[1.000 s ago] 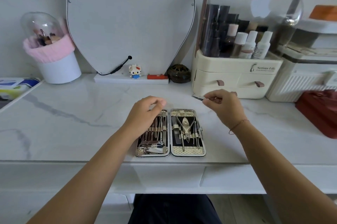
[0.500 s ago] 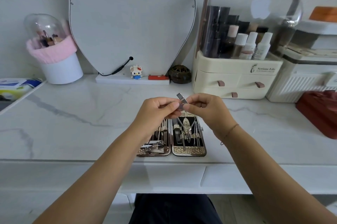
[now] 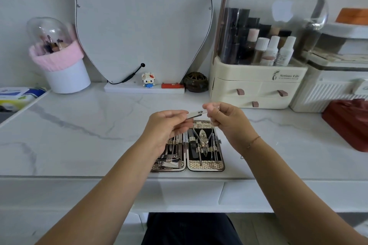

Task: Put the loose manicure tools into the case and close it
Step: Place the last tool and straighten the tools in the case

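Both hands are in the air a little over the open case and hold one loose tool btw. them. The left hand (image 3: 167,125) pinches the left end of the small flat silver metal tool (image 3: 196,114) w/ thumb and fingertips. The right hand (image 3: 231,123) pinches the right end, w/ its other fingers curled in. The tool lies nearly level, a bit higher at the right side, above the far edge of the case and not touching it. It looks like a nail clipper, but I cannot tell this for sure.

The gold-edged manicure case with black lining (image 3: 206,165) lies open and flat on the white marble table (image 3: 89,121), near the front edge, the 2 halves side by side. The right half holds steel nippers (image 3: 203,141), a dark nail file (image 3: 192,147) and some thin tools under straps. The left half is partly hidden by the left hand and wrist; in its lower part there are silver clippers (image 3: 169,162).

At the back of the table stands a large curved mirror (image 3: 139,25). Right of it is a cream cosmetics organiser w/ clear domed lid (image 3: 256,85), bottles inside. At the left is a white brush holder w/ pink cuff (image 3: 65,77). A dark red box (image 3: 346,121) is at the far right.
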